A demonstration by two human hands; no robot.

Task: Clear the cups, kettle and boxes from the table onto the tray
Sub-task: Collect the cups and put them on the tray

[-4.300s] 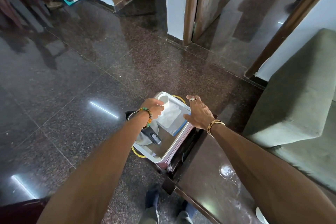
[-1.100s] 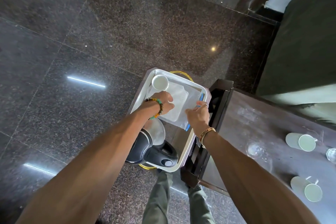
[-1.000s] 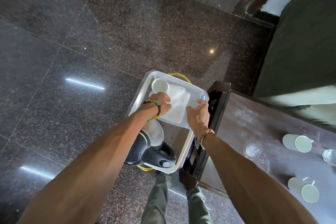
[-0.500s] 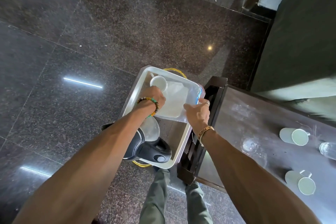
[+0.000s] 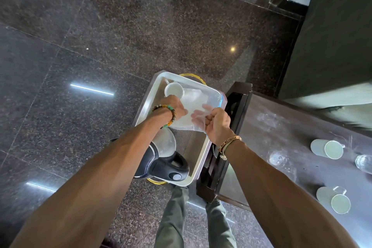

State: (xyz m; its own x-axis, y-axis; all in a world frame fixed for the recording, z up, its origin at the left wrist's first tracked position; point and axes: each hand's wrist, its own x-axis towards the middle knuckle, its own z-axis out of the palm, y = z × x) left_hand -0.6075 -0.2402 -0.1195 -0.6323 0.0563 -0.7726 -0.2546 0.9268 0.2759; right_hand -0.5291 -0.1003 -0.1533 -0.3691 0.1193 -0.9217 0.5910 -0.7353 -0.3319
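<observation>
A silver tray (image 5: 150,104) stands to the left of the dark table (image 5: 281,147), at its end. In the tray sit a white cup (image 5: 173,90) at the far corner, a clear plastic box (image 5: 198,102) beside it and a black and steel kettle (image 5: 163,159) at the near end. My left hand (image 5: 177,106) rests on the box's left side. My right hand (image 5: 216,125) grips the box's near right corner, fingers curled round the clear plastic. Two white cups, one (image 5: 327,148) further and one (image 5: 334,200) nearer, stand on the table at the right.
A clear glass (image 5: 276,158) stands on the table in the middle and another glass (image 5: 363,162) is at the right edge. A green sofa (image 5: 332,36) lies beyond the table. My legs (image 5: 193,223) stand on the dark polished floor below the tray.
The view tilted down from the room onto the tray. My right hand shifted from the box's far right edge to its near right corner and curled round it. My left hand stayed on the box.
</observation>
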